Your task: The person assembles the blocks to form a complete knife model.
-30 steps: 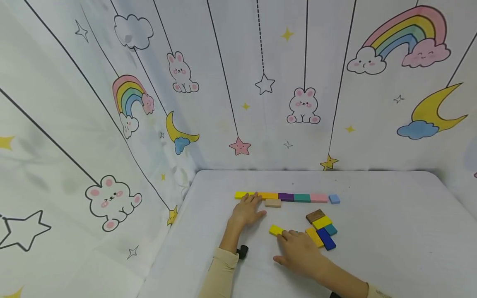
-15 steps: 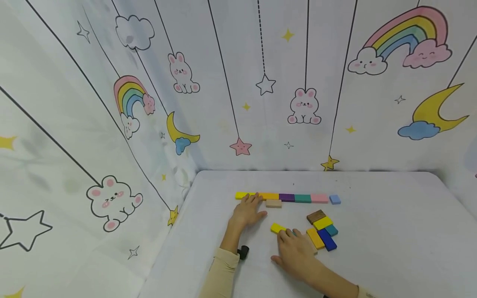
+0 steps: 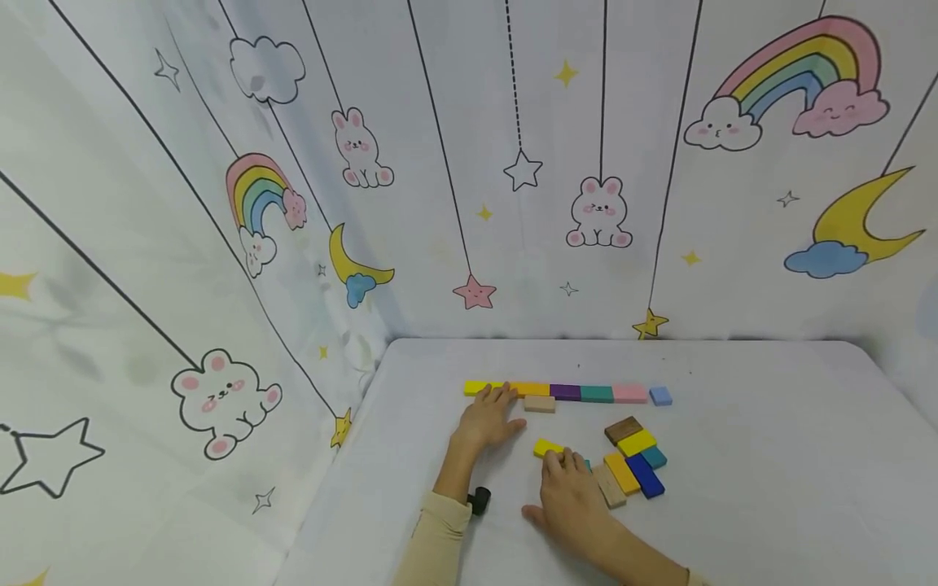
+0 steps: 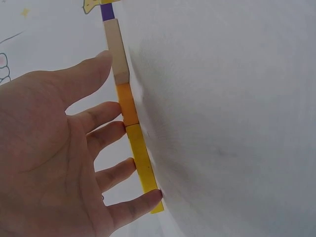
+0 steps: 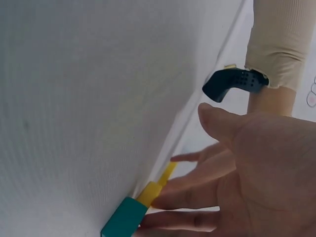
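Observation:
In the head view my left hand (image 3: 487, 419) lies with fingers spread over the left end of a straight row of blocks. Its fingertips touch the yellow block (image 4: 140, 153) and the orange block (image 4: 128, 103), as the left wrist view shows; its thumb is by a plain wooden block (image 4: 116, 52) standing in front of the row. My right hand (image 3: 575, 496) reaches over a second yellow block (image 3: 546, 448) and a teal block (image 5: 124, 217), its extended fingers resting at them. The hand hides most of the teal block in the head view.
The row continues right with a purple block (image 3: 565, 392), a teal one, a pink block (image 3: 630, 394) and a small blue block (image 3: 660, 396) set slightly apart. Right of my right hand lie a wooden block (image 3: 609, 487), an orange, a dark blue (image 3: 646, 475) and several others.
My right hand has shifted a little left, uncovering the wooden block beside it. The second yellow block has slid slightly away from me. My left hand stays on the row.

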{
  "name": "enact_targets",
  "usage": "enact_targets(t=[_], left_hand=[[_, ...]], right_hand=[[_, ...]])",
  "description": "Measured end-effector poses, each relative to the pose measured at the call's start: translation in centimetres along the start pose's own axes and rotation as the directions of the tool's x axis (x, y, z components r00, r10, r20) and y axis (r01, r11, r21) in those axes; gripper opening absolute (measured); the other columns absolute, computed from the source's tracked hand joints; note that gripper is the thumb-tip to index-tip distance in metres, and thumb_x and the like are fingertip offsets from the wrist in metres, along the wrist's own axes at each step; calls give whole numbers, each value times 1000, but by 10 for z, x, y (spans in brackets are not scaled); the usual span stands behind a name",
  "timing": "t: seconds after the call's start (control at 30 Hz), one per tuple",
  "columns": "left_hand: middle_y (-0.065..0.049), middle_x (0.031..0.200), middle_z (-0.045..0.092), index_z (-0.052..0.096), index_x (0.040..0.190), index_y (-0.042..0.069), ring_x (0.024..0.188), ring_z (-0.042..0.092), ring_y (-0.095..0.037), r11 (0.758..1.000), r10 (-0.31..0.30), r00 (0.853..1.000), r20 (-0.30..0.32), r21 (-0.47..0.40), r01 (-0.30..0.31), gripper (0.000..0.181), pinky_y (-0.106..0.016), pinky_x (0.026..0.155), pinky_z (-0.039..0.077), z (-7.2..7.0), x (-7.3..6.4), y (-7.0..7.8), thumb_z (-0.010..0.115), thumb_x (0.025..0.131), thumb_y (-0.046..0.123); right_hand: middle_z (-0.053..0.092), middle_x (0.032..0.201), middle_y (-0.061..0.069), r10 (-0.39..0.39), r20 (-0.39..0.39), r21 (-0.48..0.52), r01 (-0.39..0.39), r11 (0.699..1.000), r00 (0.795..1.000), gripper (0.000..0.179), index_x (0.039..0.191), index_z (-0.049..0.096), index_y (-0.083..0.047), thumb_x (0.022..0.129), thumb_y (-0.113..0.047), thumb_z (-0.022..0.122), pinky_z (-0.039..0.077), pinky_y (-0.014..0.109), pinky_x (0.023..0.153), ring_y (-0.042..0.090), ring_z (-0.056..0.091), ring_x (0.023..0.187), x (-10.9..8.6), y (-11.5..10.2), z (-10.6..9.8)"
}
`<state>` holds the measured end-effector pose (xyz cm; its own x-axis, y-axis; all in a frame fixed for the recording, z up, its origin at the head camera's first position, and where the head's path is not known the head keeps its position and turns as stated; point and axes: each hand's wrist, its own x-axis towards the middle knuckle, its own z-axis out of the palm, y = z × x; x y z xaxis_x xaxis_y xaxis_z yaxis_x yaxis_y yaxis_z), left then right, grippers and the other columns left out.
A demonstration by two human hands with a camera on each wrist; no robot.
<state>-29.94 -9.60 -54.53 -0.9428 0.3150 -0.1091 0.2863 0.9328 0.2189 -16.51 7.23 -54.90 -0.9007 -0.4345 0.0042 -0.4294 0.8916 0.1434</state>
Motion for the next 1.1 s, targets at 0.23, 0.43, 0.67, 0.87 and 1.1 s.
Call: enact_targets(t=[0.23, 0.43, 0.67, 0.87, 1.1], left_hand=[[-3, 169, 35, 45, 159, 21, 156, 28, -36, 1000, 3, 1000, -10, -17, -3, 66, -59, 118, 39, 1, 1, 0, 62, 103, 50], [-3, 169, 35, 45, 160, 21, 156, 29, -35, 1000, 6, 1000, -7, -13, -6, 66, -60, 117, 40, 1, 0, 0, 62, 102, 50], [-3, 169, 35, 46, 159, 21, 156, 29, -35, 1000, 2, 1000, -10, -11, -2, 66, -59, 117, 40, 1, -2, 0, 63, 102, 50], [-2, 169, 34, 44, 160, 22, 156, 28, -34, 1000, 0, 1000, -6, -4, 0, 67, -60, 117, 40, 1, -2, 1, 62, 102, 50], [-2, 169, 34, 45, 159, 22, 156, 28, -34, 1000, 5, 1000, -10, -7, -5, 67, -60, 116, 40, 2, 0, -1, 63, 102, 51]], right_hand=[[60, 128, 29, 40, -19, 100, -38, 994, 999, 89, 123, 68, 12, 89, -71, 68, 50, 59, 106, 47, 60, 125, 3, 4, -5], [61, 125, 31, 71, -15, 139, -69, 988, 997, 87, 120, 69, 12, 88, -69, 70, 52, 60, 102, 47, 60, 121, 6, 6, -3], [60, 128, 35, 115, -2, 138, -114, 984, 993, 91, 124, 67, 13, 87, -70, 71, 51, 60, 104, 48, 60, 122, 10, 11, -1], [61, 128, 36, 101, -39, 94, -97, 991, 994, 90, 123, 67, 13, 89, -70, 69, 52, 61, 103, 50, 61, 122, 12, 21, 1], [60, 130, 37, 111, -27, 92, -108, 990, 993, 90, 125, 66, 14, 89, -69, 69, 50, 64, 104, 51, 59, 125, 17, 28, 7]])
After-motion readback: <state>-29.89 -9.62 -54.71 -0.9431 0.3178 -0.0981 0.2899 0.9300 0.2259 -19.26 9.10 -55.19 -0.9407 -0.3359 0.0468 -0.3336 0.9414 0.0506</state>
